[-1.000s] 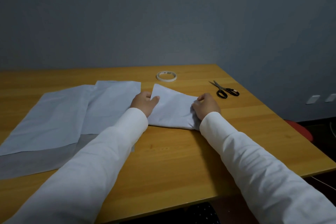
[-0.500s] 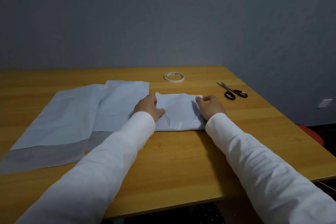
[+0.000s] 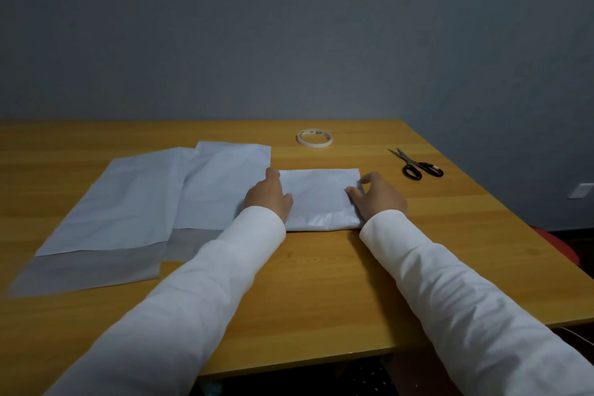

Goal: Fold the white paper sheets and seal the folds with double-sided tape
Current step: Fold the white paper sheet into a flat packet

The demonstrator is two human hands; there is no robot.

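A folded white paper sheet (image 3: 316, 195) lies flat on the wooden table (image 3: 321, 283), squared up in front of me. My left hand (image 3: 268, 196) rests along its left edge with the fingers straight, pressing it down. At the sheet's right edge my right hand (image 3: 377, 196) touches the paper with loosely spread fingers. A roll of double-sided tape (image 3: 314, 138) lies flat beyond the sheet. Both arms wear white sleeves.
Two larger white sheets (image 3: 128, 199) with grey lower bands lie overlapped on the left half of the table. Black-handled scissors (image 3: 416, 164) lie at the right, near the table's right edge. A red stool (image 3: 559, 244) shows past that edge.
The raised, slanted paper flap has been laid down into a flat rectangle. My right hand went from a curled grip on the paper to spread fingers at its right edge.
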